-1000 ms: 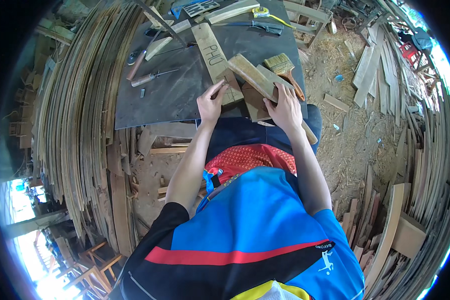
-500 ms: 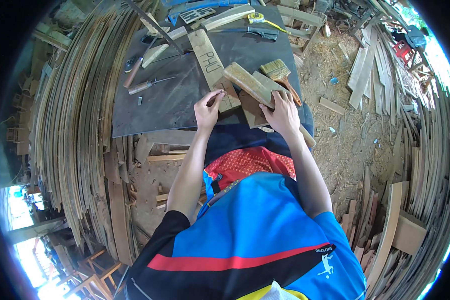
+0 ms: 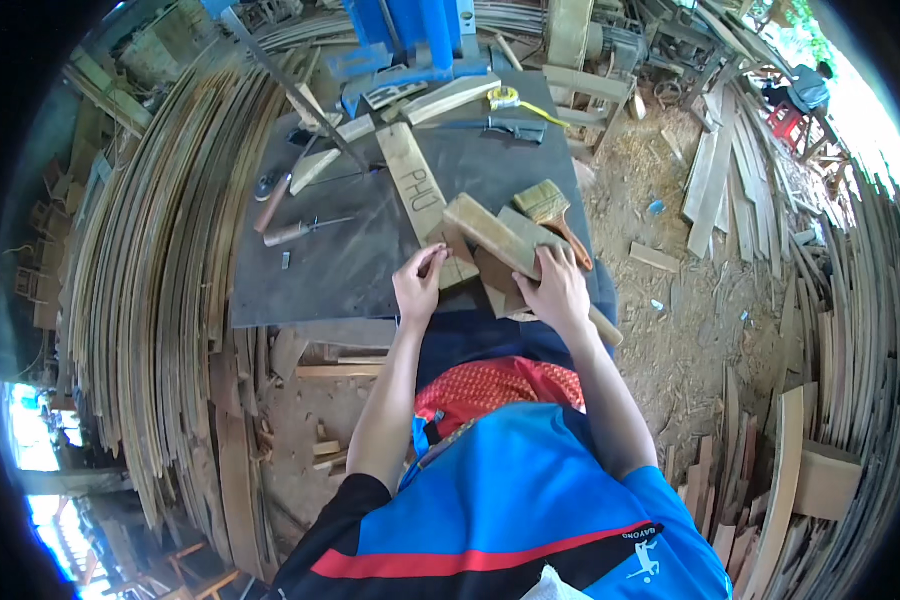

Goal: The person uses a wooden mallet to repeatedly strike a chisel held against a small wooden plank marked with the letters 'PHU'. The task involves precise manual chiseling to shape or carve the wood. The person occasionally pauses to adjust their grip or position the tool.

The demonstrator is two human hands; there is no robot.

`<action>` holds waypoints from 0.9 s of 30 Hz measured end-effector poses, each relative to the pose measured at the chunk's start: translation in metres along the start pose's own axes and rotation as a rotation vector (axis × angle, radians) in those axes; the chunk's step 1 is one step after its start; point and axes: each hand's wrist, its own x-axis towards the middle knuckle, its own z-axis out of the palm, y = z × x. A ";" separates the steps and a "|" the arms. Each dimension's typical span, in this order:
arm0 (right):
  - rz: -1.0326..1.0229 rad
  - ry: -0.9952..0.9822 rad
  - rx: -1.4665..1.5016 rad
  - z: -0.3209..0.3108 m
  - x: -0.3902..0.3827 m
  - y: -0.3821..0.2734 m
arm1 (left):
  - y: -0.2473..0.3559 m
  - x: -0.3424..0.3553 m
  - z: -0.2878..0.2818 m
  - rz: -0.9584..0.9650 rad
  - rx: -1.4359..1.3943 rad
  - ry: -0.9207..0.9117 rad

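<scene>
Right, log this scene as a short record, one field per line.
Left hand: pinched at the marked board; whether anything is held is unclear
Right hand: closed over the near end of a wooden block
Beside block: brush with brown handle
Table, far side: yellow tape measure
Table, left side: wooden-handled tool with thin metal shaft
Left of table: long stacked planks
Upper right background: person by a red chair
</scene>
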 end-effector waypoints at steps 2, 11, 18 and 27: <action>-0.018 0.028 0.003 0.002 -0.004 0.001 | 0.000 -0.004 0.000 -0.032 -0.028 0.003; 0.004 0.006 -0.029 0.001 -0.005 -0.003 | 0.001 -0.004 0.001 0.013 -0.032 0.018; 0.051 -0.034 -0.068 0.000 -0.003 -0.007 | -0.005 -0.004 0.001 0.011 -0.035 0.031; 0.040 -0.025 -0.097 -0.001 -0.003 -0.009 | -0.003 -0.001 0.001 -0.008 -0.062 0.011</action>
